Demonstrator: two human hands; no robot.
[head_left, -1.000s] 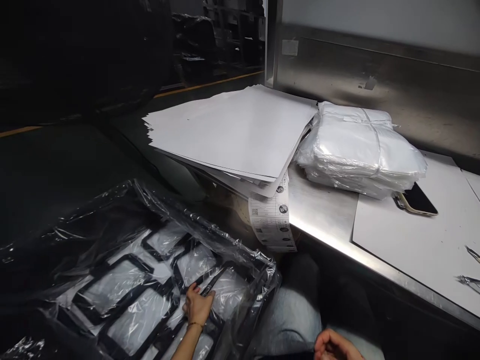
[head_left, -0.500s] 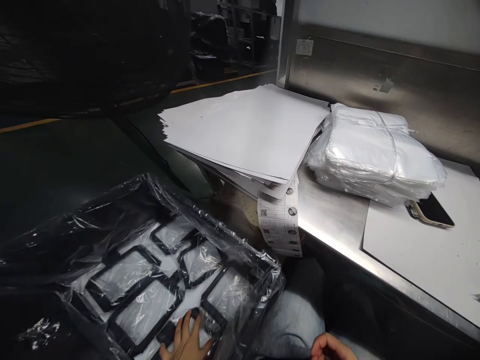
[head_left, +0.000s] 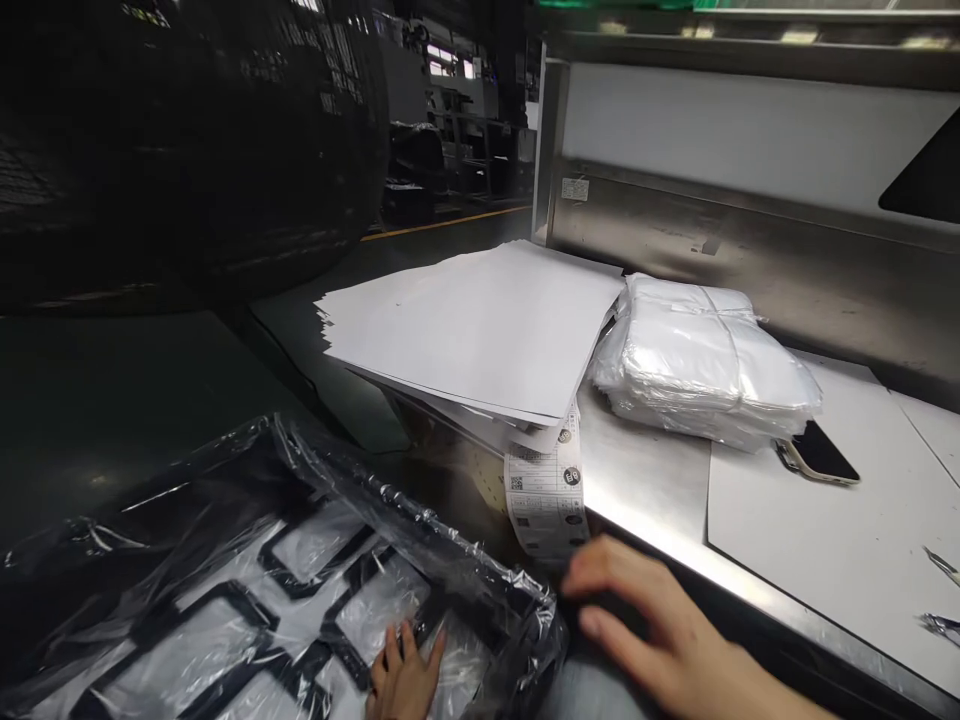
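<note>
The film-wrapped frames (head_left: pixel 196 606) seem light and slippery, best taken by their stiff edges; they are touched by the open left hand (head_left: pixel 403 678), the half-open right hand (head_left: pixel 651 622) held clear.

Right in front of me, a printed label strip (head_left: pixel 544 497) dangles, and there's a QR code (head_left: pixel 517 483) on it, sitting beside rows of tiny print, far too small for me to read. Round black badges (head_left: pixel 572 477) run down the strip, and their white letters look like E and B, though I can't swear to it. Up on the steel backsplash (head_left: pixel 645 235), a small sticker (head_left: pixel 575 189) shows print, but that won't resolve either.
</note>
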